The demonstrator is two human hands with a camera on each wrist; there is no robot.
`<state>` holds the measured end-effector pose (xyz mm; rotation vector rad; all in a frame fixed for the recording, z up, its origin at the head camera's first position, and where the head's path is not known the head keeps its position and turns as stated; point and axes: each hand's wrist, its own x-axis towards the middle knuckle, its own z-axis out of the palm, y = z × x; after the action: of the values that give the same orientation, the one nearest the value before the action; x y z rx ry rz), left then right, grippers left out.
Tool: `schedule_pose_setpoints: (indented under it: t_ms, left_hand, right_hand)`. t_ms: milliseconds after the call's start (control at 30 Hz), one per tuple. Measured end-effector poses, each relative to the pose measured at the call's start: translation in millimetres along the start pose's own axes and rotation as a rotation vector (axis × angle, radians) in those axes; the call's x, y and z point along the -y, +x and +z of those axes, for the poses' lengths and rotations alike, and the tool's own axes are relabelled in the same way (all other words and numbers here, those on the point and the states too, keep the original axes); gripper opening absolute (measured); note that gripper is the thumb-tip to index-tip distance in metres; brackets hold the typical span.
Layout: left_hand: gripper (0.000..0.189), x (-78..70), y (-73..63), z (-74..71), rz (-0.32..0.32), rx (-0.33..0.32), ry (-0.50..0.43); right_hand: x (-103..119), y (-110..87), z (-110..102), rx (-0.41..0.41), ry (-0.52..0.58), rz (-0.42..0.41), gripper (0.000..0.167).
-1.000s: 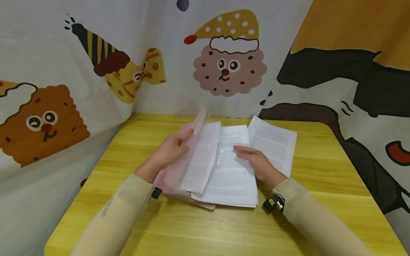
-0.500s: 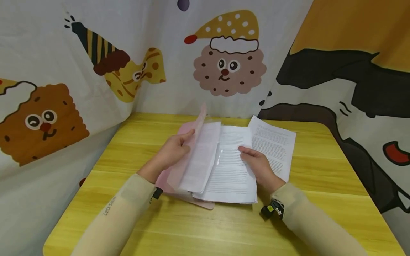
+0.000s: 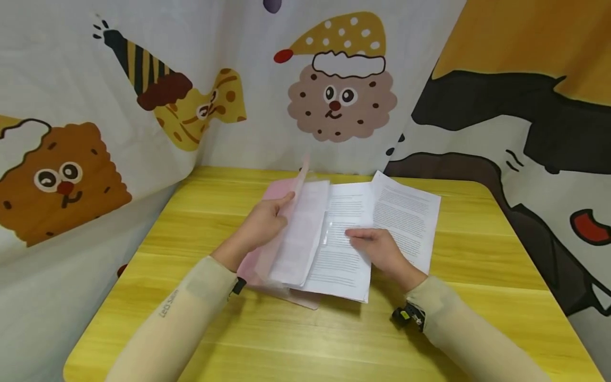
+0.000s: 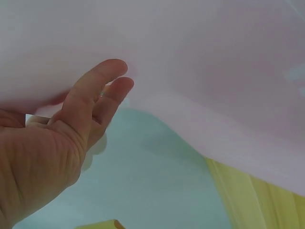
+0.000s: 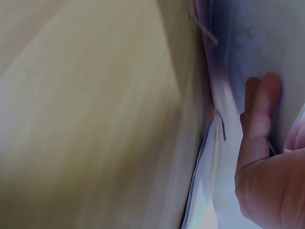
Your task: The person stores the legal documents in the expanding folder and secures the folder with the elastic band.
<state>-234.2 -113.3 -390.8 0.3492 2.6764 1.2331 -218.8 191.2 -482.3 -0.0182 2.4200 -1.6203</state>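
Two hands at work above the counter [image 3: 334, 345], one on each side of a paper bundle.

Left hand [image 3: 262, 223]: thumb extended along the lifted cover of the pink folder [image 3: 274, 253], appears to hold it loosely between thumb and fingers. Left wrist view shows bent fingers close against the pink surface; exact contact partly hidden. The rest of the folder lies below and beyond this hand. Just to its right, a pale leaf [image 3: 307, 233] stands at a slant.

Right hand [image 3: 386, 254]: nearly closed, seems to pinch the right edge of the printed papers [image 3: 341, 260], fingertips pointing toward the left hand. Grip on the underside not clear. Papers lie between the hands, their left part passing behind the pale leaf. Loose sheets [image 3: 410, 217] lie beyond and to the right of the right hand, partly behind it.

Change: right hand has come a little toward the left hand, and the papers' lower right corner has shifted the same way. Visible strip of print is narrower; loose sheets are practically unmoved.

Judgement: papers now sit closer in to the folder, and the raised cover leaves room for them. Their lower edge looks slanted, so squaring seems incomplete.
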Motion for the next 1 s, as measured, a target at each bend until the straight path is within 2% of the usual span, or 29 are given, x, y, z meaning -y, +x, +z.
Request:
schedule_pose_setpoints:
  t_ms: [233, 300, 500, 700, 1000]
  left_hand:
    - [0.066, -5.0, 0.9, 6.6, 0.024, -0.005, -0.019]
    - [0.066, -4.9, 0.8, 6.8, 0.02, -0.01, -0.017]
    - [0.065, -4.4, -0.6, 2.4, 0.014, -0.03, -0.019]
    - [0.065, -4.7, -4.5, 0.0, 0.003, -0.045, -0.026]
    - [0.066, -5.5, -5.1, 2.2, 0.028, -0.042, -0.047]
  right_hand:
    - [3.9, 11.2, 23.3, 0.042, 0.064, -0.031, 0.035]
    - [2.2, 12.3, 21.7, 0.049, 0.12, -0.011, 0.037]
    - [-6.9, 10.9, 1.0, -0.014, 0.263, 0.064, 0.043]
    - [-8.5, 15.6, -0.6, -0.01, 0.242, 0.017, 0.045]
    - [7.4, 29.1, 29.2, -0.012, 0.252, -0.016, 0.04]
